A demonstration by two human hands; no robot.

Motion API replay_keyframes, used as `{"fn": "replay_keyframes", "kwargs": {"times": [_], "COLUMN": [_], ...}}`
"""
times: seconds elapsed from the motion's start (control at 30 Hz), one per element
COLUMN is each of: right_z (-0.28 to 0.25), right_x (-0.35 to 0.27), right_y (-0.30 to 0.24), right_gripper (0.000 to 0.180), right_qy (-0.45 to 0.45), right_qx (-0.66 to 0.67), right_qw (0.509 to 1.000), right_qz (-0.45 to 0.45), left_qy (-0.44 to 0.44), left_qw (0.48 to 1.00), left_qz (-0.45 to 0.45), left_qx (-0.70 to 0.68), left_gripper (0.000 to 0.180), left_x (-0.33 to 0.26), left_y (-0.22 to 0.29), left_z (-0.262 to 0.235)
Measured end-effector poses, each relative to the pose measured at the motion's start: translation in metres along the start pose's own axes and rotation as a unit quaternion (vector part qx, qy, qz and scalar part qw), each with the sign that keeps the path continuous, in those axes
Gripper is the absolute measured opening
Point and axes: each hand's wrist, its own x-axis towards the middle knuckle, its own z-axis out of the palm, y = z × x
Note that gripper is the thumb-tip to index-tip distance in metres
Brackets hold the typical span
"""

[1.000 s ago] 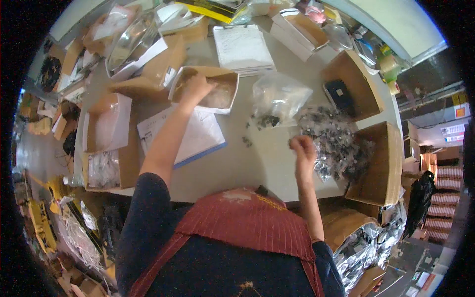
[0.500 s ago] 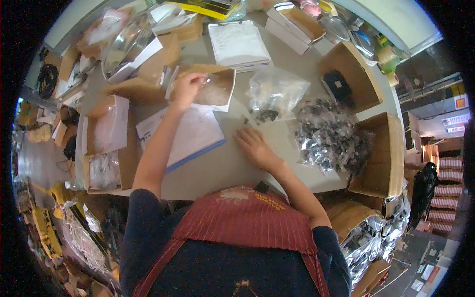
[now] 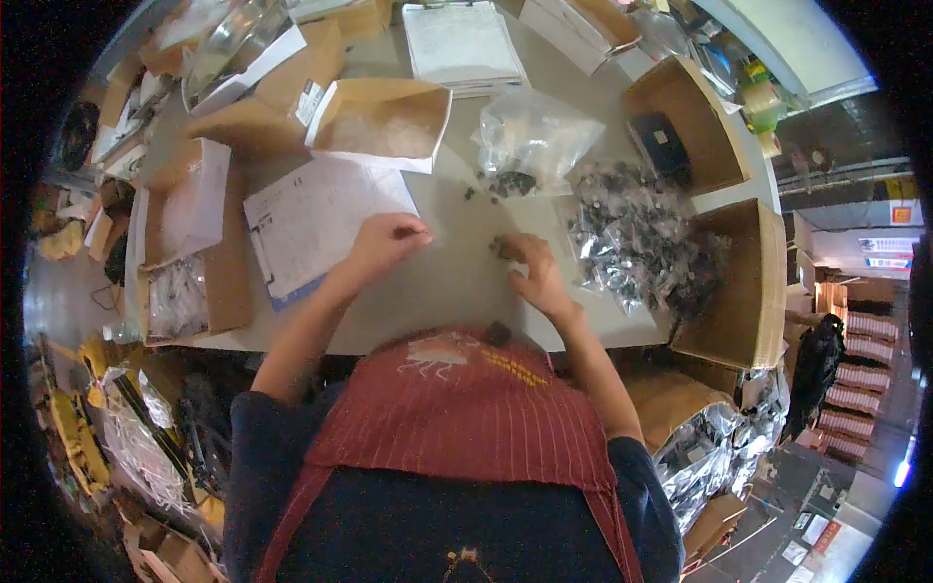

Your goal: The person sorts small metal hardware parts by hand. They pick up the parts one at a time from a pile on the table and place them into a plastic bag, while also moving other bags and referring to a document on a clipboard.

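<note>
My left hand [image 3: 389,243] is over the near part of the table, beside the papers on the clipboard [image 3: 321,219]. Its fingertips are pinched together; whatever lies between them is too small to make out. Facing it, my right hand [image 3: 540,277] has curled fingers, with a small dark part [image 3: 499,245] at their tips. Beyond the hands stands an open cardboard box [image 3: 379,107] with small clear bags inside. A clear plastic bag [image 3: 535,136] holding dark pieces lies farther right, and loose dark bits [image 3: 470,193] are beside it.
A heap of small bags with dark parts [image 3: 641,238] spreads at the right, in front of an open carton [image 3: 739,291]. Another carton [image 3: 695,126] stands behind it. Boxes with clear bags [image 3: 194,214] line the left edge. A paper stack [image 3: 462,49] lies at the back.
My left hand has come out of the cardboard box and back toward me. My right hand has lifted from lying flat and curled its fingers. The whole view has shifted slightly.
</note>
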Motion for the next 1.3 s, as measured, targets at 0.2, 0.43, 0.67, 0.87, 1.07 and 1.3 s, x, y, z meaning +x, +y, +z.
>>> {"fn": "replay_keyframes", "kwargs": {"times": [0.2,0.43,0.67,0.87,1.07,1.3], "right_z": [-0.001,0.009,0.011,0.018,0.022,0.016], "right_x": [-0.002,0.009,0.006,0.007,0.002,0.004], "right_y": [0.012,-0.007,-0.008,-0.015,-0.01,-0.021], "right_gripper": [0.043,0.024,0.015,0.021,0.022,0.017], "right_qy": [0.03,0.072,0.059,0.021,0.043,0.054], "right_qx": [0.03,-0.149,-0.148,-0.142,-0.127,-0.131], "right_qw": [0.997,0.986,0.985,0.989,0.991,0.989], "right_qz": [0.064,-0.027,0.059,0.024,-0.006,0.033], "left_qy": [0.066,0.066,0.072,0.109,0.116,0.101], "left_qw": [0.997,0.997,0.981,0.978,0.975,0.985], "left_qz": [0.037,0.008,0.091,0.064,0.114,0.107], "left_qx": [0.024,0.044,0.158,0.167,0.15,0.091], "left_gripper": [0.022,0.024,0.02,0.021,0.024,0.02], "left_x": [-0.022,-0.026,-0.023,-0.024,-0.02,-0.018], "left_y": [-0.006,0.0,-0.006,0.001,-0.023,-0.023], "left_z": [0.043,0.067,0.077,0.084,0.101,0.101]}}
